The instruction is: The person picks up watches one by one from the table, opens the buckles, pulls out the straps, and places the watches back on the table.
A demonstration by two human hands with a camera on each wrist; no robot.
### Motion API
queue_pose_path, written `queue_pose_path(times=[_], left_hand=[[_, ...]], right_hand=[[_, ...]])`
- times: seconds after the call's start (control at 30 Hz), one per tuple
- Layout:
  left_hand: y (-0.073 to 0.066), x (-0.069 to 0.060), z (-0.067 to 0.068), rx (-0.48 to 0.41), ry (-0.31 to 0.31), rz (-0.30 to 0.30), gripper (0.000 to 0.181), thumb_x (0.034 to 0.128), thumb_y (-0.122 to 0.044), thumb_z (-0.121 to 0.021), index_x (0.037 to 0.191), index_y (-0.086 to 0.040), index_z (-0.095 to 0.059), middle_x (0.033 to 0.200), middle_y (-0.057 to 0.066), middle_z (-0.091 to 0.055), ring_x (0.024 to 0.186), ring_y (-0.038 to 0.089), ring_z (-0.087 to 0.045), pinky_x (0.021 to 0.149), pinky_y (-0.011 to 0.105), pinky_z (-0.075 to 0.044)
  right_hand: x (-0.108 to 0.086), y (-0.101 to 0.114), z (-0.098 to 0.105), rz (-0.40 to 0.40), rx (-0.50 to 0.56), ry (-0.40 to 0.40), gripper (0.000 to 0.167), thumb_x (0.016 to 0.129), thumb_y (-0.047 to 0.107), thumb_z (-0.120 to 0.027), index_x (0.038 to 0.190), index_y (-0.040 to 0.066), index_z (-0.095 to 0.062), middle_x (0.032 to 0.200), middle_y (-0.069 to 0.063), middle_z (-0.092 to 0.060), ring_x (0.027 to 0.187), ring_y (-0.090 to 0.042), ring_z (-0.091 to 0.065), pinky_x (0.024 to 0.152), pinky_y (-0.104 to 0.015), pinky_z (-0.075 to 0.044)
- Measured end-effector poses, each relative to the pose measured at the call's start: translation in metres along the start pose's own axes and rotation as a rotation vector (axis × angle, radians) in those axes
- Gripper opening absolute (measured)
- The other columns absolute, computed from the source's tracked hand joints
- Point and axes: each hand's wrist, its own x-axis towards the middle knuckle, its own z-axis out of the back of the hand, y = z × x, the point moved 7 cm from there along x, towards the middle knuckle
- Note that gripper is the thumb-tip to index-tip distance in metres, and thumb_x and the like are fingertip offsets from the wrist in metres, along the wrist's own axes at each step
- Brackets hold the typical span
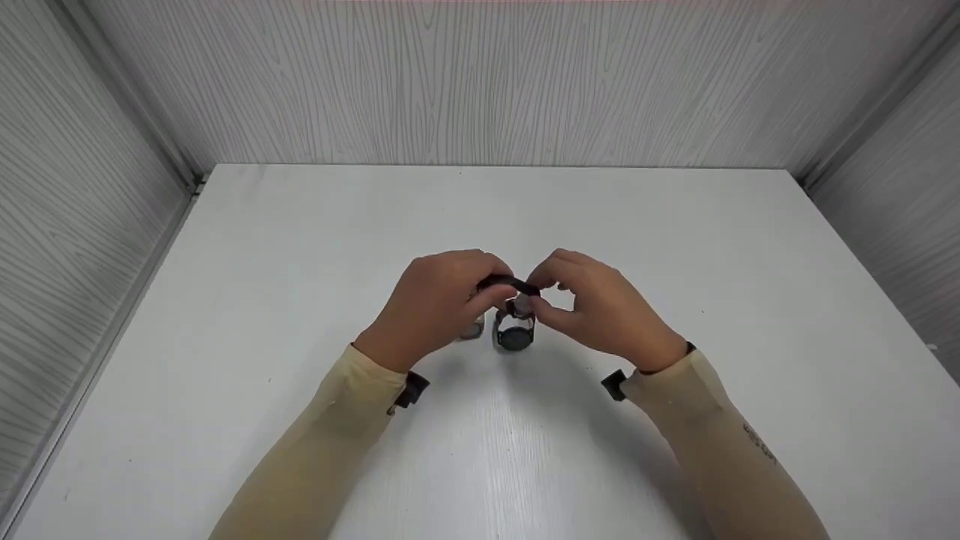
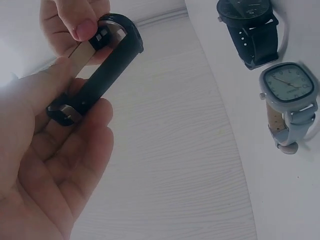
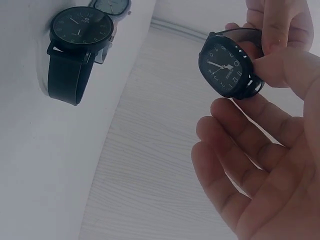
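Both hands are working together here: the left hand (image 1: 442, 296) is pinching the strap of a dark watch between thumb and fingers, and the right hand (image 1: 600, 304) is pinching the same watch close to its case, its other fingers sitting loosely bent below. Pale wood-grain walls (image 1: 480, 82) are standing behind and to the sides, and a big white table (image 1: 480, 217) is filling most of the head view. Beige sleeves (image 1: 322, 427) are covering both forearms.

The dark watch (image 3: 225, 67) is hanging between the hands above the table, with its dark dial and light numerals showing in the right wrist view. Below it, a round black watch (image 1: 515, 339) is resting on the table, and a blue-grey watch (image 2: 288, 86) is sitting just beside that one; I can't tell if they're touching.

Down to the small stuff: the black strap (image 2: 107, 72) is curving toward the left palm, where a metal buckle (image 2: 69, 114) is showing. My guess is they're working the strap at this point, though I can't tell whether it's fastened. Next move is probably calling for a steady right-hand hold and a fine left-hand pinch near that buckle.
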Motion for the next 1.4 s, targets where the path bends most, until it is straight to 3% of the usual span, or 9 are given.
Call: queue_pose_path(times=[0.23, 0.47, 0.7, 0.9, 1.17, 1.27, 1.4], left_hand=[[-0.002, -0.001, -0.001, -0.025, -0.007, -0.001, 0.018, 0.0994, -0.030, -0.071, 0.103, -0.013, -0.075, 0.095, -0.006, -0.074, 0.076, 0.004, -0.062, 0.068, 0.023, -0.052], [-0.005, 0.001, -0.002, -0.050, -0.010, -0.033, 0.017, 0.0987, -0.029, -0.072, 0.104, -0.013, -0.076, 0.097, -0.007, -0.074, 0.079, 0.002, -0.063, 0.071, 0.022, -0.052], [-0.007, 0.000, -0.001, -0.023, -0.008, -0.060, 0.016, 0.0988, -0.029, -0.072, 0.105, -0.014, -0.075, 0.097, -0.007, -0.074, 0.082, 0.003, -0.064, 0.074, 0.022, -0.053], [-0.008, 0.000, 0.000, 0.024, 0.001, -0.064, 0.012, 0.0975, -0.016, -0.072, 0.109, -0.013, -0.073, 0.098, -0.005, -0.072, 0.085, 0.007, -0.063, 0.073, 0.024, -0.053], [-0.001, 0.001, 0.008, 0.084, -0.061, 0.006, 0.014, 0.0957, -0.018, -0.073, 0.108, -0.010, -0.072, 0.095, 0.000, -0.073, 0.084, 0.014, -0.065, 0.069, 0.029, -0.054], [0.005, 0.001, 0.010, 0.051, -0.068, 0.052, 0.014, 0.0950, -0.022, -0.075, 0.103, -0.010, -0.073, 0.092, 0.001, -0.072, 0.085, 0.015, -0.064, 0.071, 0.031, -0.053], [0.009, 0.000, 0.008, -0.035, -0.029, 0.102, 0.016, 0.0954, -0.026, -0.076, 0.101, -0.011, -0.074, 0.094, 0.000, -0.072, 0.089, 0.015, -0.065, 0.075, 0.032, -0.053]], right_hand=[[-0.002, 0.002, 0.001, -0.010, 0.036, -0.020, 0.010, 0.099, 0.025, -0.071, 0.108, 0.020, -0.068, 0.103, 0.014, -0.065, 0.099, -0.004, -0.060, 0.087, -0.032, -0.052], [-0.003, 0.007, 0.005, 0.028, 0.048, -0.038, 0.009, 0.100, 0.023, -0.069, 0.108, 0.021, -0.071, 0.103, 0.014, -0.065, 0.099, -0.002, -0.060, 0.085, -0.029, -0.051], [-0.001, 0.015, 0.009, 0.086, -0.014, -0.049, 0.007, 0.100, 0.019, -0.070, 0.105, 0.016, -0.073, 0.100, 0.007, -0.063, 0.095, -0.009, -0.055, 0.081, -0.028, -0.049], [0.000, 0.015, 0.009, 0.089, -0.009, -0.052, 0.006, 0.099, 0.017, -0.072, 0.105, 0.015, -0.073, 0.098, 0.006, -0.062, 0.094, -0.011, -0.054, 0.083, -0.028, -0.049], [0.000, 0.009, 0.011, 0.049, 0.055, -0.065, 0.007, 0.100, 0.016, -0.070, 0.106, 0.016, -0.071, 0.099, 0.008, -0.062, 0.090, -0.007, -0.057, 0.079, -0.032, -0.053], [0.001, 0.005, 0.012, 0.020, 0.079, -0.059, 0.007, 0.100, 0.014, -0.069, 0.107, 0.015, -0.071, 0.100, 0.008, -0.063, 0.089, -0.006, -0.058, 0.075, -0.031, -0.054], [0.001, 0.001, 0.012, -0.008, 0.098, -0.050, 0.008, 0.100, 0.014, -0.069, 0.107, 0.015, -0.070, 0.102, 0.008, -0.064, 0.090, -0.007, -0.059, 0.075, -0.030, -0.054]])
